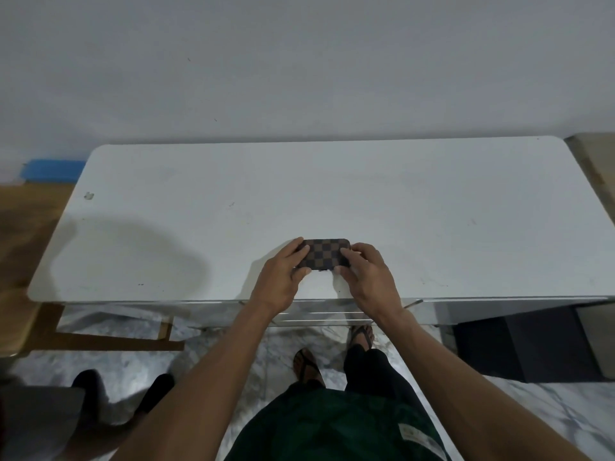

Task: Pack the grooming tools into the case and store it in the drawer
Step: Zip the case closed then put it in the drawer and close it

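A small case (324,255) with a brown and dark checkered cover lies closed on the white table (432,207), near the front edge. My left hand (283,274) grips its left end, fingers over the top and thumb at the near side. My right hand (364,272) holds its right end the same way. No grooming tools are visible outside the case. A white drawer front (319,314) sits under the table edge, just below my wrists.
A wooden chair or frame (30,261) stands at the left of the table. A dark box (525,344) sits on the floor at the right. Another person's dark shoes (123,390) are at lower left. A blue object (53,169) lies by the wall.
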